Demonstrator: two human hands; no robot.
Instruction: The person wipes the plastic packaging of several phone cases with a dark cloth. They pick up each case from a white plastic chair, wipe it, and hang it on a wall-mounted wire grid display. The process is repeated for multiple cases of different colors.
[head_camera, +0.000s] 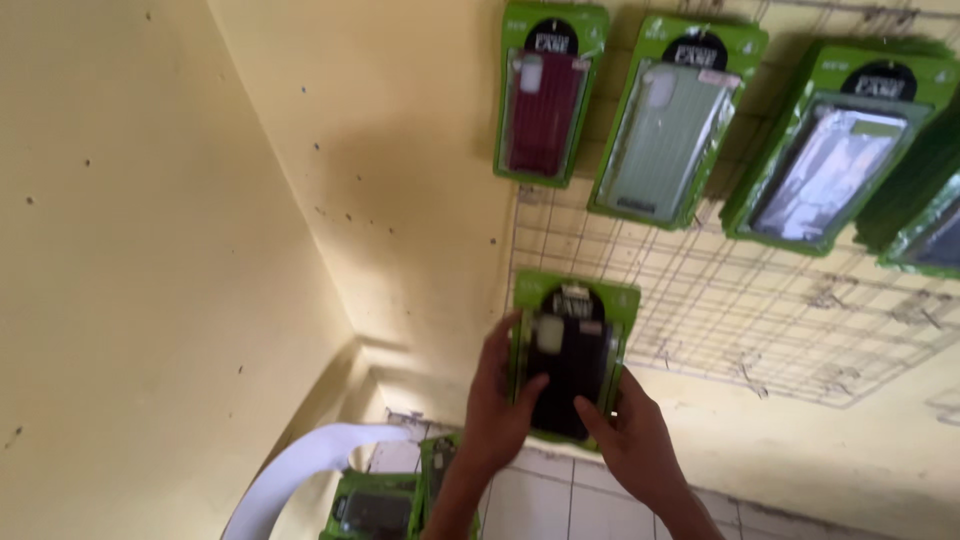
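I am holding a black phone case in green packaging (572, 360) upright against the lower left edge of the wire grid (740, 300), long axis vertical, header card topmost. My left hand (500, 400) and right hand (632, 435) are both clamping its sides. Four packaged cases (665, 120) are already hanging above; more packs (375, 505) are lying below by a white chair (300, 470).

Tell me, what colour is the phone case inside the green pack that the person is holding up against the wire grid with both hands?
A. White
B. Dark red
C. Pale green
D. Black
D: the green pack, gripped by the left hand and right hand against the wire grid, shows a black case; the dark red case and pale green case hang above.
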